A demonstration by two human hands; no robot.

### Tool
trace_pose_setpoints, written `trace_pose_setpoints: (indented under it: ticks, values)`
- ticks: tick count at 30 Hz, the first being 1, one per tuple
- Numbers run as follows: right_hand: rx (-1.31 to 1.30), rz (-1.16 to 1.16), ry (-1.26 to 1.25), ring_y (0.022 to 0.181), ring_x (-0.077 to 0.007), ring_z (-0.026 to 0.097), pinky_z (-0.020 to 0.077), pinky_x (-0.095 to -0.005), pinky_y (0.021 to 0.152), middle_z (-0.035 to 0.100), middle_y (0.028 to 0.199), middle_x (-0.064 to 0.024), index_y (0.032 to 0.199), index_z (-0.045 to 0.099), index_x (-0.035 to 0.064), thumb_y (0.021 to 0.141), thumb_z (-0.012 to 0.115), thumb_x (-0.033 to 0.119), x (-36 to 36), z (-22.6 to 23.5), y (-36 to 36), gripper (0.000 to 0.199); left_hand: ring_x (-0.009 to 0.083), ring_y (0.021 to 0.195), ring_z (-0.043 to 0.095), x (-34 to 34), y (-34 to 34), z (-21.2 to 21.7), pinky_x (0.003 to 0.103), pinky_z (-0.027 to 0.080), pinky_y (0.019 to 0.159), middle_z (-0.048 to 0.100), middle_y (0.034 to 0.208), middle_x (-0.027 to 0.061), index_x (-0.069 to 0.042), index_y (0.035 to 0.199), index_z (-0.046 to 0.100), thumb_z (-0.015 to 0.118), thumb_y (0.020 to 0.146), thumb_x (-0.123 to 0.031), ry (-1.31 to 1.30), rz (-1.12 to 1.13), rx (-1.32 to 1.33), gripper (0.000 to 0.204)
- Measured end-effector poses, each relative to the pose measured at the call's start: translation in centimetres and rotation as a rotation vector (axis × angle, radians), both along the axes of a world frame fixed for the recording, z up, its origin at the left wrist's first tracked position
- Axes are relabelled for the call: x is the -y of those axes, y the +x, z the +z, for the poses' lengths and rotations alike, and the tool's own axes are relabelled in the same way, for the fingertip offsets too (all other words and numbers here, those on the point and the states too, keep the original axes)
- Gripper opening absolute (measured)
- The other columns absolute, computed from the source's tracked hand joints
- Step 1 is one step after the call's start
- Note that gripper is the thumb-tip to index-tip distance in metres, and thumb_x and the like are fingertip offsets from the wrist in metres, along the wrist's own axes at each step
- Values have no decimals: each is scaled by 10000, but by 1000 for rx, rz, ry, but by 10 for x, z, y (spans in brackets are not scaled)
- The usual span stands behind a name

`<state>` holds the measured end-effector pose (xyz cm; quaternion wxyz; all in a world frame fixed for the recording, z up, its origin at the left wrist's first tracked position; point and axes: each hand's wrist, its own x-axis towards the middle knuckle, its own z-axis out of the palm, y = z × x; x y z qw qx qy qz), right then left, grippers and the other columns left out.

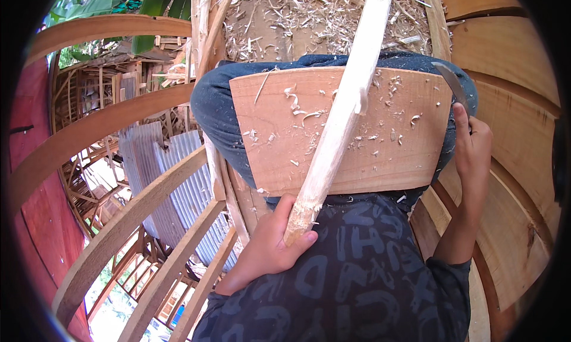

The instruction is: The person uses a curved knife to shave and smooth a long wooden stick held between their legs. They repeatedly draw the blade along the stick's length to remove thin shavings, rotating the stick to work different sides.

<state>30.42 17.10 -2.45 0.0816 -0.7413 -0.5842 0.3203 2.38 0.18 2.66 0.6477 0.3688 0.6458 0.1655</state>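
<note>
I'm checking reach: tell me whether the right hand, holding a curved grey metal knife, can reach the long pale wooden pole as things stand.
Probably yes: the right hand, gripping the knife, is beside the flat light-brown wooden board, where only loose wood shavings show between hand and pole.

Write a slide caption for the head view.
Left hand grips a pale wooden pole over a brown wooden board; right hand holds a curved metal knife.

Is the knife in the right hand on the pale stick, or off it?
Off it. The knife is near the board's upper right corner, clearly apart from the stick that the left hand grips.
</note>
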Motion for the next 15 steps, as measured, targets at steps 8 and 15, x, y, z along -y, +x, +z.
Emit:
trace_pose_setpoints:
  ticks: [8, 15]
  values:
    - [-219, 437, -75, 516, -378, 585, 450, -421, 483, 534, 520, -219, 631, 622, -29, 806, 633, 487, 62, 20, -75, 545, 287, 766, 588, -6, -2, 7, 353, 430, 704, 575, 820, 174, 3, 1140, 422, 619, 813, -267, -59, 46, 63, 468]
    - [-84, 577, 56, 531, -376, 597, 470, -439, 499, 557, 536, -221, 619, 632, -27, 791, 590, 577, 39, 11, -81, 630, 254, 796, 571, 6, 0, 4, 341, 424, 727, 569, 857, 146, 13, 1163, 424, 604, 827, -309, -37, 115, 77, 499]
